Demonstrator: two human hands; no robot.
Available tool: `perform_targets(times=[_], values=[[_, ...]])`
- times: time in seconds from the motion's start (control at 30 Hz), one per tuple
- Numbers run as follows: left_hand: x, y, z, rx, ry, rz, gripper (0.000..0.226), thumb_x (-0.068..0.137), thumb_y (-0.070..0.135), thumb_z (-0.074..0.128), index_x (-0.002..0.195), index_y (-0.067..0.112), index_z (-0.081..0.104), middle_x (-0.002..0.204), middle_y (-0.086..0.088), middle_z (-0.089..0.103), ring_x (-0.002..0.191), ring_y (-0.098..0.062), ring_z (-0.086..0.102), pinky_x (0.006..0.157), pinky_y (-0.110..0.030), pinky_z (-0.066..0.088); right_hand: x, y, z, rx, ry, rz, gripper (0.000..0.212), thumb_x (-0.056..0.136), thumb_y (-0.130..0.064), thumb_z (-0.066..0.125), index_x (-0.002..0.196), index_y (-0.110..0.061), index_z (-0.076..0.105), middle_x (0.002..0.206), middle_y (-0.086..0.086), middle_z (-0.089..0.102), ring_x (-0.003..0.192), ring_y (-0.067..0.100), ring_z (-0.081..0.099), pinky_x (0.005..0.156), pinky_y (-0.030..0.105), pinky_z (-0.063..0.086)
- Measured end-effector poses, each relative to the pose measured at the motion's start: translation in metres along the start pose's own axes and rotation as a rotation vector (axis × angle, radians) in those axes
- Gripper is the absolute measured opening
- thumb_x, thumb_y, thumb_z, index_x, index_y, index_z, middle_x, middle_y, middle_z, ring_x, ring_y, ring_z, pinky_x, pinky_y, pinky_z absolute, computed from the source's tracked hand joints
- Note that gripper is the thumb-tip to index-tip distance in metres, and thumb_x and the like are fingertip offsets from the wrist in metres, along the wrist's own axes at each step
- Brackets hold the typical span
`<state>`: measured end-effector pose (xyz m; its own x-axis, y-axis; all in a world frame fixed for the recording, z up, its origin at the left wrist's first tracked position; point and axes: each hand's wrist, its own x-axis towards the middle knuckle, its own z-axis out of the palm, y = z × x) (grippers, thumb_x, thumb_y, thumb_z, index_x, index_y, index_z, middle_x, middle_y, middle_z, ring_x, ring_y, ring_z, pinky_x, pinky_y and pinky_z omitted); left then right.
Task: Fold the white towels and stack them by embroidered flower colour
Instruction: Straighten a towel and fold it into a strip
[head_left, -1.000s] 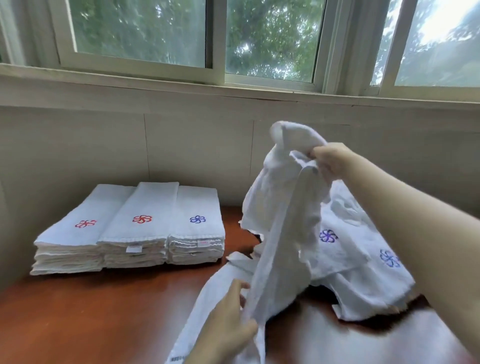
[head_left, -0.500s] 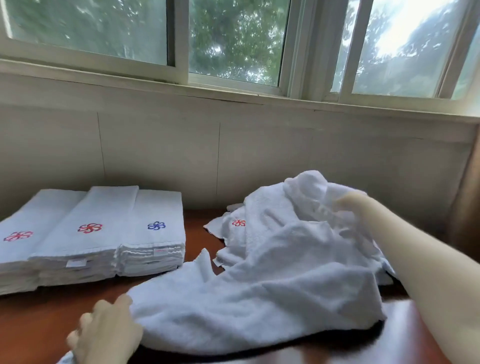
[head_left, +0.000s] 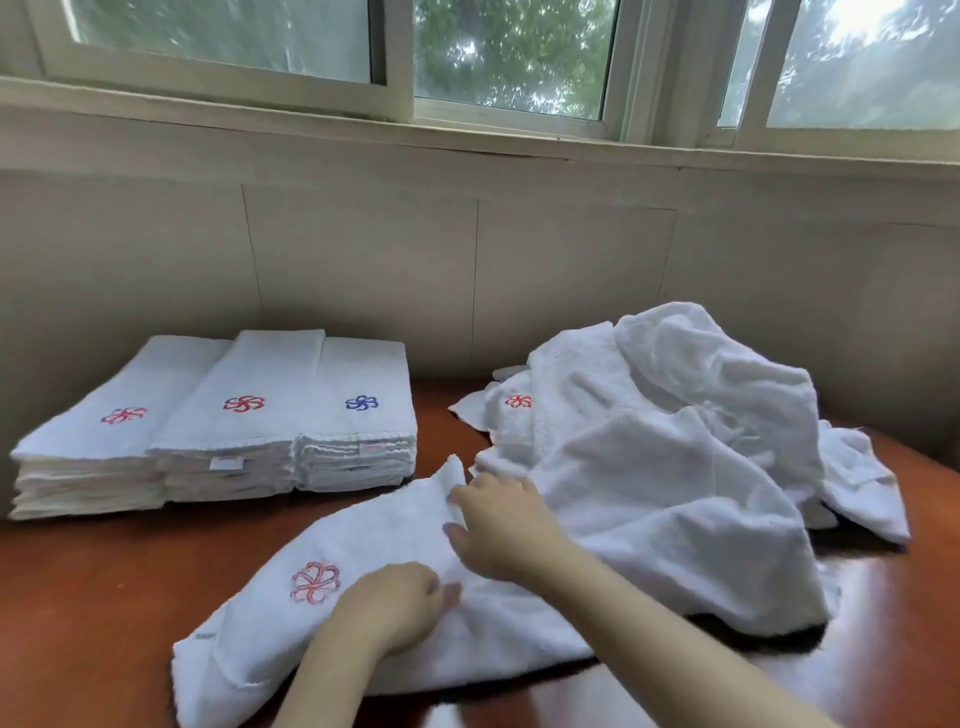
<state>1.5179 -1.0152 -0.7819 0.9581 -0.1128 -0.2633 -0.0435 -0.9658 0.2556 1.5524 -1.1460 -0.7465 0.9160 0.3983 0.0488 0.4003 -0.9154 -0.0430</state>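
Observation:
A white towel with a red embroidered flower (head_left: 315, 582) lies spread on the brown table (head_left: 93, 597) in front of me. My left hand (head_left: 395, 605) rests on it just right of the flower, fingers loosely bent. Further right, my right hand (head_left: 498, 525) lies on the same towel with its fingers stretched towards the raised far corner. Three folded stacks stand at the back left: two with red flowers (head_left: 124, 415) (head_left: 244, 402) and one with a blue flower (head_left: 361, 402).
A heap of unfolded white towels (head_left: 675, 441) covers the right of the table, one showing a red flower (head_left: 518, 401). A tiled wall (head_left: 363, 260) under windows closes the far side. Bare table shows at the front left.
The towel, held up in the air a second ago, now lies on the table with its red flower facing up. My right hand came down from the heap onto it beside my left hand.

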Motion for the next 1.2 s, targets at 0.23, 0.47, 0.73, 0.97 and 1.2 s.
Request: perform_targets(times=[0.23,0.47,0.73,0.97,1.2], values=[[-0.03,-0.037,-0.006,-0.194,0.274,-0.161,0.025,0.097,0.026,0.036,0.105,0.024,0.058,0.106,0.002,0.062,0.091,-0.02,0.055,0.077,-0.028,0.045,-0.032,-0.016,0.048,-0.069,0.014,0.034,0.02,0.095,-0.03,0.046,0.102,-0.013,0.055,0.1,0.011,0.052,0.101,0.028,0.057,0.065,0.032,0.032],[-0.028,-0.089,0.011,-0.041,0.189,-0.267,0.044,0.098,0.039,0.032,0.142,0.037,0.033,0.15,0.003,0.028,0.136,-0.022,0.028,0.11,-0.038,0.028,-0.023,-0.006,0.048,0.083,0.036,0.111,0.019,0.096,-0.021,0.039,0.113,-0.016,0.047,0.11,0.006,0.053,0.105,0.029,0.056,0.072,0.033,0.042],[-0.05,-0.133,-0.002,-0.166,0.215,-0.855,0.065,0.096,0.058,0.025,0.151,0.026,0.015,0.155,-0.012,0.015,0.141,-0.029,0.015,0.113,-0.043,0.019,-0.004,-0.064,0.059,0.033,0.097,-0.084,0.039,0.099,-0.035,0.038,0.136,-0.023,0.04,0.152,0.003,0.024,0.142,0.023,0.016,0.114,0.049,0.01],[-0.09,-0.201,-0.042,-0.054,0.106,-1.051,0.048,0.095,0.039,0.041,0.139,0.02,0.043,0.139,-0.005,0.046,0.125,-0.026,0.044,0.096,-0.038,0.037,-0.004,-0.048,0.052,-0.022,-0.098,0.085,0.031,0.099,-0.028,0.034,0.121,-0.018,0.053,0.117,0.004,0.052,0.113,0.026,0.052,0.087,0.031,0.042],[-0.036,-0.179,-0.037,-0.016,0.395,-0.338,0.061,0.087,-0.006,0.039,0.139,0.026,0.042,0.141,0.002,0.038,0.127,-0.019,0.042,0.096,-0.031,0.044,0.021,-0.031,0.035,0.163,-0.026,0.122,0.014,0.089,-0.007,0.038,0.094,-0.02,0.042,0.096,0.003,0.051,0.091,0.027,0.051,0.062,0.029,0.04]])
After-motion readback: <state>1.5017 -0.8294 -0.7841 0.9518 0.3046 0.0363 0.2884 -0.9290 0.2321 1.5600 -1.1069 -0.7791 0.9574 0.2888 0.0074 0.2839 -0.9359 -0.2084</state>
